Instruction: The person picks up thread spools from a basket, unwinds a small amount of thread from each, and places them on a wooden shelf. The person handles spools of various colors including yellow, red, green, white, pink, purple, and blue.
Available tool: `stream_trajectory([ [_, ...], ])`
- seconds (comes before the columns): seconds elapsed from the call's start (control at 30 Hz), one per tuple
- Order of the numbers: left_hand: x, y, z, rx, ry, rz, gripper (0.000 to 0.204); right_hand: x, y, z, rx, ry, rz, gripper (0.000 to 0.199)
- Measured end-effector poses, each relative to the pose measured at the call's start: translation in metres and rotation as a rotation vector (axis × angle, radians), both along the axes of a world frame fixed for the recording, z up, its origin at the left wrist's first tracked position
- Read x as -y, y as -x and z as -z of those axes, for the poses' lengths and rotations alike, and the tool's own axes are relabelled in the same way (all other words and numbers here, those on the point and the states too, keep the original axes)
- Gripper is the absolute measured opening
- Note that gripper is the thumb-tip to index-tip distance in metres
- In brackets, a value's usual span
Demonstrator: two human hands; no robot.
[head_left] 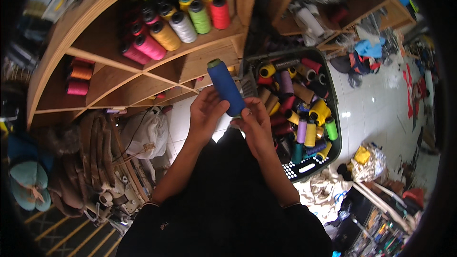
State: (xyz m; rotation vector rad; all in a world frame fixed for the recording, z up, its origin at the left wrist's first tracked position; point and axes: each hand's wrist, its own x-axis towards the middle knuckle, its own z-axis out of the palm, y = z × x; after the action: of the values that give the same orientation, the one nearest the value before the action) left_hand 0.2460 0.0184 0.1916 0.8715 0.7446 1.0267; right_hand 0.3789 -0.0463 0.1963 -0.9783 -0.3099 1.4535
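A blue spool of thread with a green core end is held up in front of me, tilted with its top to the left. My left hand wraps the spool's lower left side, thumb across it. The fingers of my right hand pinch at its bottom end. Just right of my hands stands a dark plastic basket heaped with spools, among them a yellow spool, a lilac spool and a bright green spool.
Ahead is a wooden shelf with rows of spools, including a red spool and a white spool. A white sack sits at left. Pale cloth and bagged goods lie on the tiled floor at right.
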Motion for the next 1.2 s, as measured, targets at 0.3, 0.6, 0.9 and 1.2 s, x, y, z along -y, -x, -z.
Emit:
stream_trajectory([
  [0.3,0.008,0.065,-0.038,-0.17,-0.228,-0.41,0.044,-0.057,0.054,-0.064,0.982,-0.566,-0.032,0.036],
  [0.6,0.01,0.099,-0.041,-0.411,-0.395,-0.609,0.047,-0.074,0.117,-0.071,0.902,-0.553,0.018,0.022],
  [0.9,0.003,0.124,-0.042,-0.511,-0.379,-0.575,0.05,-0.076,0.134,-0.066,0.809,-0.662,-0.146,0.013],
  [1.2,-0.005,0.159,-0.045,-0.888,-0.69,-0.642,0.042,-0.081,0.159,-0.091,1.142,-0.796,-0.102,0.013],
])
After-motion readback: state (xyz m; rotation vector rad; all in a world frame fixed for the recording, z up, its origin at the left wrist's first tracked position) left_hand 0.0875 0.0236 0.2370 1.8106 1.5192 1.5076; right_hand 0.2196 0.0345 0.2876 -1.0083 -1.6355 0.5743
